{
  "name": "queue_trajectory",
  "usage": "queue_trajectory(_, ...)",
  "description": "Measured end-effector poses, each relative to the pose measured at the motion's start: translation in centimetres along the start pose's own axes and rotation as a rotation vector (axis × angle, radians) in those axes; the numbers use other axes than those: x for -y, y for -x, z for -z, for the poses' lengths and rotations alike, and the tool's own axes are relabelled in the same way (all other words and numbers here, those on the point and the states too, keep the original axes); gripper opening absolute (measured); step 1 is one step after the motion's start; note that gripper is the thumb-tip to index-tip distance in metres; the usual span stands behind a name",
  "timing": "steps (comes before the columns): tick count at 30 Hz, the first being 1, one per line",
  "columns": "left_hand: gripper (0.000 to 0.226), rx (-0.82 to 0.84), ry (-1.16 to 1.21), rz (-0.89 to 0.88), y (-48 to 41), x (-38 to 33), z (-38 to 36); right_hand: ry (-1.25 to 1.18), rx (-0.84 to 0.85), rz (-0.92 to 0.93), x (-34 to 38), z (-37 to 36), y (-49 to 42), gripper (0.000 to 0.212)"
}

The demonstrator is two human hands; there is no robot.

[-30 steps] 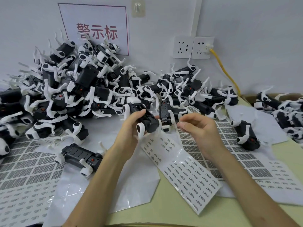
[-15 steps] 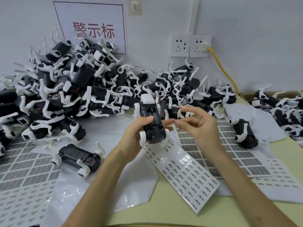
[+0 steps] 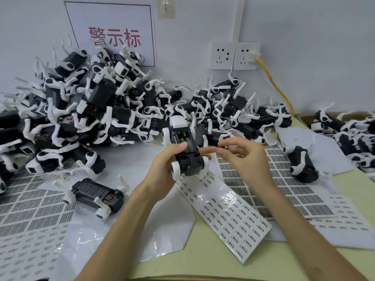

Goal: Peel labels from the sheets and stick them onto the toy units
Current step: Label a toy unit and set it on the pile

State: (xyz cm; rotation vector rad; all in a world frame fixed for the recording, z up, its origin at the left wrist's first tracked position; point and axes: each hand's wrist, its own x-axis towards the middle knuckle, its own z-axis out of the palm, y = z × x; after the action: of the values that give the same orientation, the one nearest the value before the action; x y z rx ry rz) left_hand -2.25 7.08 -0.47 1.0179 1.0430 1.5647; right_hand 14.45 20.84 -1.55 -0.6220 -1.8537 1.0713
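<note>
Gripping black-and-white hard-plastic toy unit (image 3: 185, 153) with left hand (image 3: 164, 169); pinching, probably, tiny label (image 3: 220, 148) in right hand (image 3: 243, 157) at 3 o'clock. Light, stiff; hold body, not thin legs (image 3: 176, 169).

A white sign (image 3: 113, 35) is hanging on the wall behind the bench's far left corner, showing three large red characters, 警示标, inside a thin red border. The label strip (image 3: 229, 213) near the bench's front edge is carrying rows of tiny black print, too small to read. The left grid sheet (image 3: 32, 207) and right grid sheet (image 3: 284, 183) are showing equally illegible blocks.
</note>
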Motion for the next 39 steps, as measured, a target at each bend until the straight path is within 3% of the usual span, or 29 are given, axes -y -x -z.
queue_trajectory(8, 0.051, -0.040, -0.039, 0.015, -0.4, 0.4, -0.1, 0.058, 0.045, 0.076, -0.2, -0.4, 0.3, 0.012)
queue_trajectory(12, 0.080, -0.176, -0.131, 0.061, -0.8, 0.9, -0.6, 0.064, 0.054, 0.132, 0.0, -0.8, 0.6, 0.012)
queue_trajectory(16, 0.071, -0.274, -0.081, 0.033, -0.8, 0.8, -0.9, -0.090, 0.052, 0.093, 0.4, -0.4, 0.7, 0.007)
queue_trajectory(20, 0.054, -0.247, -0.063, -0.019, -0.8, 1.0, -1.0, -0.074, 0.204, 0.039, 0.8, -0.8, 1.0, 0.070)
queue_trajectory(23, 0.065, -0.158, -0.045, -0.005, -0.8, 1.3, -1.1, 0.014, 0.235, 0.053, 0.3, -1.4, 1.4, 0.090)
queue_trajectory(26, 0.065, -0.100, -0.014, 0.020, -1.1, 1.3, -1.1, 0.001, 0.154, 0.061, 0.2, -1.4, 1.3, 0.089)
queue_trajectory(31, 0.066, -0.142, -0.056, 0.087, -1.6, 1.3, -0.6, -0.188, 0.023, 0.037, 0.4, -0.9, 0.8, 0.083)
queue_trajectory(34, 0.048, -0.114, -0.169, 0.017, -1.5, 1.7, -0.5, -0.266, -0.102, 0.012, 0.3, -0.4, 0.4, 0.075)
queue_trajectory(36, 0.023, -0.223, -0.198, -0.047, -1.5, 1.7, -0.2, -0.324, -0.175, -0.040, 0.2, 0.0, 0.1, 0.071)
queue_trajectory(39, 0.040, -0.499, -0.108, -0.065, -1.5, 1.5, 0.7, -0.419, -0.253, -0.118, 0.1, 0.6, -0.4, 0.065)
